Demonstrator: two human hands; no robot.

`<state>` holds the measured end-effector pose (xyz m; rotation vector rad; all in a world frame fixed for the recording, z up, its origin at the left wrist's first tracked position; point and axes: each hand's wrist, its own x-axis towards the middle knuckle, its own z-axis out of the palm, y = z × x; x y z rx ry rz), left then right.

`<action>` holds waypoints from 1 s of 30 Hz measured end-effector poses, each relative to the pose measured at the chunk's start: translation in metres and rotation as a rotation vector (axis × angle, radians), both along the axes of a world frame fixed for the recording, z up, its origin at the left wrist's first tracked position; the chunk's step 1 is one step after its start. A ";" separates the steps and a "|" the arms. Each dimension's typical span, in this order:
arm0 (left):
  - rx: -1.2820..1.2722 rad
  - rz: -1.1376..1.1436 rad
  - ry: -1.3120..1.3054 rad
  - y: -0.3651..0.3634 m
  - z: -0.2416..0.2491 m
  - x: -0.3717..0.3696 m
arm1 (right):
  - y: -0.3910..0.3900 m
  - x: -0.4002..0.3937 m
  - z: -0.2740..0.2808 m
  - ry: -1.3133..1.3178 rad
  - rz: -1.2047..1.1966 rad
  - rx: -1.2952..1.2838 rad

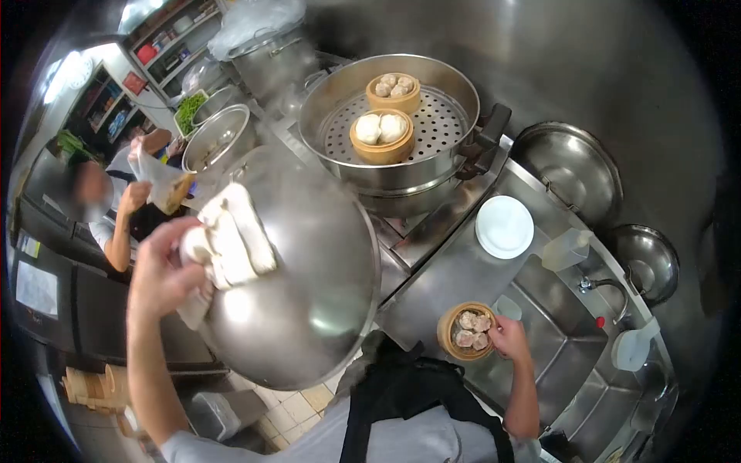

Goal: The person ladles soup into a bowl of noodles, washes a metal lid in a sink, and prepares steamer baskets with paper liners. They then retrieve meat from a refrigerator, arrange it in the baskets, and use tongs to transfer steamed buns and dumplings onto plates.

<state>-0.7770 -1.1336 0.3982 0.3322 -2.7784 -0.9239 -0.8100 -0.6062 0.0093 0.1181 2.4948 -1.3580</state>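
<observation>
My left hand point(164, 272) is closed around the handle of a large domed steel lid point(316, 301), with a folded white cloth point(243, 239) wrapped over that handle. The lid is held off the pot, to its left. In my right hand point(509, 338) is a small round bamboo steamer basket point(449, 346), gripped by its right side above the steel counter. Several open-topped dumplings point(472, 330) sit inside it. Ahead stands a wide steel steamer pot point(363, 176), uncovered. On its perforated plate point(444, 116) are a bamboo basket with two white buns point(380, 128) and another with dumplings point(395, 85).
A stack of white plates point(505, 227) stands on the counter point(432, 282), left of a sink point(575, 309) with a tap. Two woks point(571, 170) lean by the wall. At the left, a co-worker point(116, 208) holds a plastic bag near steel bowls point(220, 139).
</observation>
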 end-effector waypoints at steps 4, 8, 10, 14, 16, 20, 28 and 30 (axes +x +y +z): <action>0.049 0.037 -0.058 0.008 -0.067 0.013 | -0.008 -0.011 0.012 0.043 0.084 0.078; -0.274 -0.035 -0.079 -0.001 -0.145 0.000 | -0.012 -0.010 0.029 -0.131 0.080 0.097; -0.287 -0.012 -0.110 0.004 -0.176 -0.009 | -0.003 -0.002 -0.001 -0.037 0.058 0.111; -0.259 0.000 -0.091 -0.023 -0.254 -0.032 | 0.012 0.017 -0.014 -0.129 -0.103 -0.115; -0.215 -0.022 -0.081 -0.028 -0.268 -0.045 | 0.004 0.024 0.016 -0.102 -0.111 -0.045; -0.169 -0.047 -0.122 -0.032 -0.282 -0.073 | 0.021 0.047 -0.004 0.062 -0.103 0.211; -0.315 -0.148 -0.055 -0.053 -0.307 -0.085 | 0.007 0.065 -0.001 -0.114 -0.260 0.002; -0.248 -0.047 -0.071 -0.050 -0.298 -0.080 | 0.005 0.067 0.000 -0.159 -0.284 -0.028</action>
